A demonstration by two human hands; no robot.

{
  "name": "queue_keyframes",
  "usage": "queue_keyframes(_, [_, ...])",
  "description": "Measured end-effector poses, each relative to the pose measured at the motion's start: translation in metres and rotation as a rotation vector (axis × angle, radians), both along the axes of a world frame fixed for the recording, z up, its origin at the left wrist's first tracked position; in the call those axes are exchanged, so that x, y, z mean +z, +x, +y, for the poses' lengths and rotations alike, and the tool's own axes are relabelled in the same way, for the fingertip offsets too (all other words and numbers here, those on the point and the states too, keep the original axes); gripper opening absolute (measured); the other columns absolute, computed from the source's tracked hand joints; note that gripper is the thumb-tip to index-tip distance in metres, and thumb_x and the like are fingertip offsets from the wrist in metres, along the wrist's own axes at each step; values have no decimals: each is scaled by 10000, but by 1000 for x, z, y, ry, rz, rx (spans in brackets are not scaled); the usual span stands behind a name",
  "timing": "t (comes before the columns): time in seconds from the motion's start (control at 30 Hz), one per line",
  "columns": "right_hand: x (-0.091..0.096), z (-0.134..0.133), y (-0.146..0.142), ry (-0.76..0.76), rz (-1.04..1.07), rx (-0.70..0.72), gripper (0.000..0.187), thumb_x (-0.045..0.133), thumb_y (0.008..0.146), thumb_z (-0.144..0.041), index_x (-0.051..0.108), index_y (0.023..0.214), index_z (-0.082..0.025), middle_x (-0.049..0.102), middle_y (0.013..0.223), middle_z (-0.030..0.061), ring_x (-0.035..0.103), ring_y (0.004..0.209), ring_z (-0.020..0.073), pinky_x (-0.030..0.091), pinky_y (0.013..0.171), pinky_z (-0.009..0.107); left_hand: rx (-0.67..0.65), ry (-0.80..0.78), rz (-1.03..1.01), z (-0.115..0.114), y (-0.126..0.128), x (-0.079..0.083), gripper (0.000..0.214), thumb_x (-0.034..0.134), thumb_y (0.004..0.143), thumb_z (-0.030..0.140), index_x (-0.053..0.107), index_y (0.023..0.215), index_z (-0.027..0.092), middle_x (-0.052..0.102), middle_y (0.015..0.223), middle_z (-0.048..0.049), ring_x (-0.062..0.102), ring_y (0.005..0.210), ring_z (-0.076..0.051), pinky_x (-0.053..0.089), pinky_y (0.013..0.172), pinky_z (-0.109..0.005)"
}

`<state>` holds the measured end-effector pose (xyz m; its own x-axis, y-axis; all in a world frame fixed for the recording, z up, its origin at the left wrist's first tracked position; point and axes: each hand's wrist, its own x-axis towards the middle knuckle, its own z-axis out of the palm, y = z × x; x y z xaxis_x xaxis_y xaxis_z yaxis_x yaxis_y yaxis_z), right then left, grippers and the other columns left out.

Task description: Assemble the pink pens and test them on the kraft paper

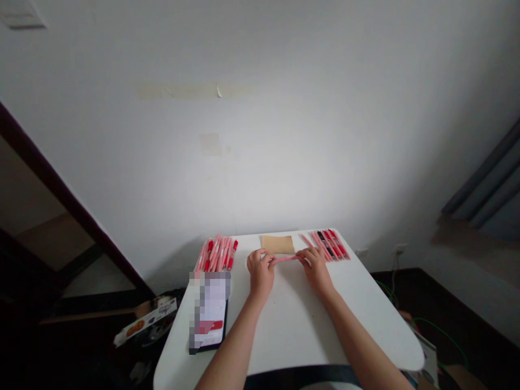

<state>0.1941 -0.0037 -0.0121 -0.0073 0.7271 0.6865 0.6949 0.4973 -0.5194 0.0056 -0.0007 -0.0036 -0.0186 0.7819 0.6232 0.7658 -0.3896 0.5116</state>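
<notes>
A pink pen [286,259] lies crosswise between my hands, slightly above the white table [284,325]. My left hand [260,271] pinches its left end, and my right hand [317,268] pinches its right end. Just beyond the pen is a brown paper rectangle [278,244]. To the left lies a pile of pink and red pens [217,254]. At the back right, close to my right hand, several pink, red and black pens [331,245] lie side by side in a slanting row. My fingers cover both ends of the held pen.
A phone [211,311] with a lit, partly blurred screen lies at the table's left side. The wall [284,162] rises behind the table. Past the left edge sits a pile of clutter [152,319]; green cables [441,327] run along the floor at right.
</notes>
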Motion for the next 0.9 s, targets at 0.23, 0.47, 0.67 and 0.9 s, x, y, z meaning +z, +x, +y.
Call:
queue_keyframes(0.23, [-1, 1, 2, -42, 35, 34, 264, 442, 944, -347, 685, 935, -244, 657, 906, 82, 516, 955, 252, 422, 841, 412, -9, 22, -10, 1, 0, -2, 75, 632, 808, 267, 694, 828, 232, 595, 1020, -56, 501, 1039, -216, 410, 944, -421])
queue_keyframes(0.47, [1, -1, 0, -103, 90, 21, 314, 418, 949, -395, 688, 956, -236, 645, 819, 76, 518, 907, 250, 432, 814, 397, 1, 0, -13, -1, 1, 0, 73, 638, 802, 265, 698, 828, 233, 592, 1028, -54, 495, 1049, -222, 400, 955, -429])
queue_keyframes(0.67, [5, -4, -1, -83, 42, 25, 256, 514, 907, -375, 629, 1078, -223, 639, 891, 79, 518, 935, 250, 434, 842, 409, 23, 0, -16, -1, 0, 2, 84, 621, 804, 213, 694, 841, 230, 595, 1026, -53, 504, 1034, -215, 403, 949, -422])
queue_keyframes(0.9, [-1, -1, 1, -22, 44, -3, 176, 506, 894, -271, 596, 1037, -222, 628, 991, 89, 523, 965, 250, 441, 851, 426, 41, -24, -37, 0, -1, 2, 83, 623, 795, 204, 695, 831, 226, 600, 1015, -52, 504, 1014, -220, 413, 932, -419])
